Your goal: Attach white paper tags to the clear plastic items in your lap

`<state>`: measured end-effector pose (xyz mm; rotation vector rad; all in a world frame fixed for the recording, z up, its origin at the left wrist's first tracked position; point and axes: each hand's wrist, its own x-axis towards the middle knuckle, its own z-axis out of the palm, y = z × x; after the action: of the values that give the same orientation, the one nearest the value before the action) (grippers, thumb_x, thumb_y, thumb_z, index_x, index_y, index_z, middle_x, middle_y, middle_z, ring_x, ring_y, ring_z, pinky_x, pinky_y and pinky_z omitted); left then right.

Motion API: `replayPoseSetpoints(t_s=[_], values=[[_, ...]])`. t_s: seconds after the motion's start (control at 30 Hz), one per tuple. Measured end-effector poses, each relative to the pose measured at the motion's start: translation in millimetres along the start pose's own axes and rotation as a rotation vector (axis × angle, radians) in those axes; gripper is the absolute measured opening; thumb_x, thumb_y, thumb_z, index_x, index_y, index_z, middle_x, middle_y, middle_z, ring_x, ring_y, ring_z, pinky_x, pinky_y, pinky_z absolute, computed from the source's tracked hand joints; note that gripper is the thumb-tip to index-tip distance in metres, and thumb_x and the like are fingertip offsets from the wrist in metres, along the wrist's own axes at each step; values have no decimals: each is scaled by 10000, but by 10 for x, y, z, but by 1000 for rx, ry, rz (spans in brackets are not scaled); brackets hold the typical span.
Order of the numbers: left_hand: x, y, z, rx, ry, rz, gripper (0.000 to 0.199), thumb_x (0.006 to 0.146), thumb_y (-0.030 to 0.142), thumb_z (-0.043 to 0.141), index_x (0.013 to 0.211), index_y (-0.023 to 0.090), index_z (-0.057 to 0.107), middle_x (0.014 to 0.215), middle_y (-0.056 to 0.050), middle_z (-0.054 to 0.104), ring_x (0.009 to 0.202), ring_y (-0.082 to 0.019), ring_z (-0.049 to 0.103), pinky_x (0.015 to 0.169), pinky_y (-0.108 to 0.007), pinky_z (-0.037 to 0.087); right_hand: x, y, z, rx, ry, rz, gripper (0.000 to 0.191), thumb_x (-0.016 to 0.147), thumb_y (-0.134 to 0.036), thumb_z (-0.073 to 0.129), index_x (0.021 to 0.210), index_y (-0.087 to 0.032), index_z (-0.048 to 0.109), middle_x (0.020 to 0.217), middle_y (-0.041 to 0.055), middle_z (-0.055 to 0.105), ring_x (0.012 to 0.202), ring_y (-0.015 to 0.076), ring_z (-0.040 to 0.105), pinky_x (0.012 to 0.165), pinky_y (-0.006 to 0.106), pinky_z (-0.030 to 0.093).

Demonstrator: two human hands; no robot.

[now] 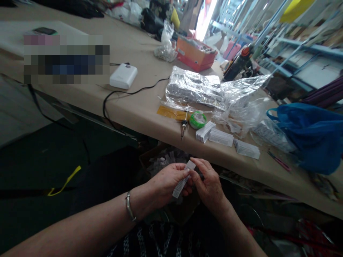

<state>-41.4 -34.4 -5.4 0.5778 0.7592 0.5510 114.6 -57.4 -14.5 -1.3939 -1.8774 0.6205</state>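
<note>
A narrow white printed paper label (178, 190) is held in front of my body, over a box at the table's edge. My left hand (170, 180) pinches it near its middle between thumb and fingers. My right hand (210, 184) has its thumb against the label and its fingers bent around the upper end. Beyond my hands, near the table edge, lie a fanned stack of labels (205, 131), a second stack of labels (220, 137) and a third stack of labels (247, 149). Below, the open box (144, 160) contains many pale strips, partly hidden by my hands.
On the brown-covered table (144, 117) are a green-rimmed round tin (197, 120), a pen-like tool (184, 124), a clear plastic bag (195, 89), a white power bank (123, 76) with a black cable, pink-handled scissors (280, 161), a blue bag (311, 135) and an orange box (194, 55).
</note>
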Motion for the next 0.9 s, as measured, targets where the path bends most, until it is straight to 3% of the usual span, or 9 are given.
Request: replayPoseSetpoints(t_s=[0.1, 0.17, 0.27, 0.37, 0.6, 0.7, 0.9], values=[[0, -7, -17, -10, 17, 34, 226, 774, 345, 613, 743, 133, 540, 602, 12, 554, 459, -68, 503, 477, -199, 393, 32, 33, 30, 252, 32, 152, 326, 892, -332, 538, 1205, -243, 518, 1057, 50, 605, 959, 214, 568, 862, 344, 437], [2, -12, -25, 6, 44, 63, 216, 796, 348, 586, 782, 136, 547, 606, 13, 554, 471, -78, 513, 476, -203, 389, 83, 54, 57, 483, 40, 280, 250, 864, -358, 580, 1077, -229, 561, 903, 13, 623, 810, 171, 586, 754, 283, 454], [7, -24, -38, 38, 71, 114, 205, 821, 342, 551, 814, 138, 552, 592, 18, 543, 479, -83, 506, 478, -205, 381, 174, 66, 115, 724, 1, 416, 176, 809, -357, 641, 837, -192, 585, 701, -25, 589, 621, 115, 532, 616, 219, 423], [11, -34, -60, 59, 69, 153, 233, 816, 366, 558, 758, 140, 542, 577, 14, 538, 488, -85, 497, 490, -210, 371, 241, 61, 177, 821, -17, 484, 192, 761, -331, 683, 742, -173, 576, 620, -37, 556, 516, 88, 463, 516, 198, 373], [11, 14, -103, 114, 142, 245, 239, 812, 369, 555, 708, 155, 532, 568, 20, 529, 500, -87, 478, 514, -215, 364, 349, 16, 259, 963, -13, 510, 203, 732, -316, 711, 749, -166, 575, 625, -27, 567, 516, 99, 499, 513, 202, 413], [9, 44, -109, 117, 178, 249, 250, 801, 379, 568, 688, 160, 527, 561, 26, 517, 494, -83, 467, 511, -212, 357, 395, -26, 283, 1005, -48, 507, 224, 721, -333, 710, 707, -175, 552, 568, -32, 559, 437, 109, 488, 445, 216, 415], [34, 88, -166, 185, 194, 319, 290, 794, 407, 578, 665, 149, 545, 563, 23, 521, 526, -92, 456, 527, -219, 353, 487, -71, 301, 907, -37, 419, 179, 747, -306, 674, 687, -177, 564, 591, -28, 568, 453, 105, 488, 454, 217, 421]])
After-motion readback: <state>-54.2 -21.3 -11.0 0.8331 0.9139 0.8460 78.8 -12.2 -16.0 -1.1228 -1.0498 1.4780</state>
